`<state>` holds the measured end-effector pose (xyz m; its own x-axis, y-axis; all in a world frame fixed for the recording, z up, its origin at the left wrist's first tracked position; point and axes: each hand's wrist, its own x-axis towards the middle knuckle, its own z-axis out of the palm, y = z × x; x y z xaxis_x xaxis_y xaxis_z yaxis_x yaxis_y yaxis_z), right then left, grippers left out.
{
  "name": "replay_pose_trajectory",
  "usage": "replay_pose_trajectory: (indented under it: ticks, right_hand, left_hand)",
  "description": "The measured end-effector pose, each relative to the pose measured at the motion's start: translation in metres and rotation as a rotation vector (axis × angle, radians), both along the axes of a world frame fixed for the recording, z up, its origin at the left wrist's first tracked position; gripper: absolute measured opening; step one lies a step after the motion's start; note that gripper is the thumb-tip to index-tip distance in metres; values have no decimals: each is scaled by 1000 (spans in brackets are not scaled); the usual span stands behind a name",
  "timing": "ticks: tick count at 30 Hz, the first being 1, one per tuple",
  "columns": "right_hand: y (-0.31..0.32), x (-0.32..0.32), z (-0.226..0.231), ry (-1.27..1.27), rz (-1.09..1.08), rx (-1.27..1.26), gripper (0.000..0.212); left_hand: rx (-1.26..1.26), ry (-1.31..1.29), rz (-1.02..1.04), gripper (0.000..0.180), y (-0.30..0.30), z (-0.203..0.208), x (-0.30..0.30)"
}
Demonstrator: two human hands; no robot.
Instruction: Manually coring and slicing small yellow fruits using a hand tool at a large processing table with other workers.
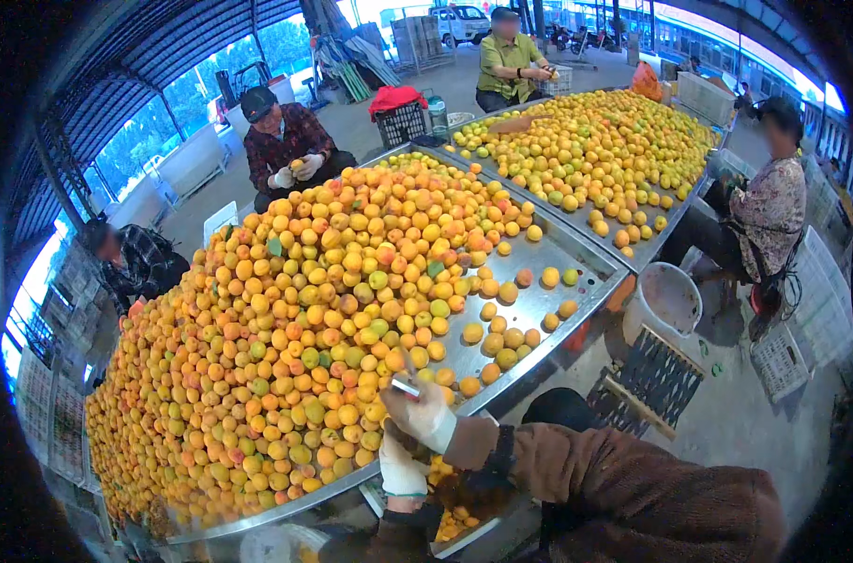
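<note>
My right hand (424,413), in a white glove with darkened fingertips, is closed around a small knife (406,385) whose thin blade points up and away. Just below and touching it is my left hand (403,467), also in a white glove. Its fingers are curled up against the right hand, and whatever they hold is hidden. Both hands are over the near edge of a metal table (464,354) heaped with orange-yellow apricots (332,310). Under my wrists, a container (487,541) holds orange fruit pieces.
A second metal table (645,248) bears yellower fruit, at the far right. Several people (290,141) sit around the tables. To the right stand a white bucket (670,298), a dark slatted seat (647,380) and a white crate (780,364).
</note>
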<state>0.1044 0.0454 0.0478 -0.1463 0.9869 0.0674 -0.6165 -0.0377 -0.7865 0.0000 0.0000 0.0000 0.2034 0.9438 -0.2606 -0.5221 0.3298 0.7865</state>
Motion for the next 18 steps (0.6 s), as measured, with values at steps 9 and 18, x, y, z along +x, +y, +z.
replay_pose_trajectory:
  ticks: [9, 18]
  right_hand:
    - [22, -13, -31, 263, -72, -240, 20]
    - [-10, -13, 15, 137, 2, -254, 16]
  left_hand:
    - [-29, -44, 106, 34, 3, 3, 3]
    - [-377, -49, 31, 38, 1, 14, -6]
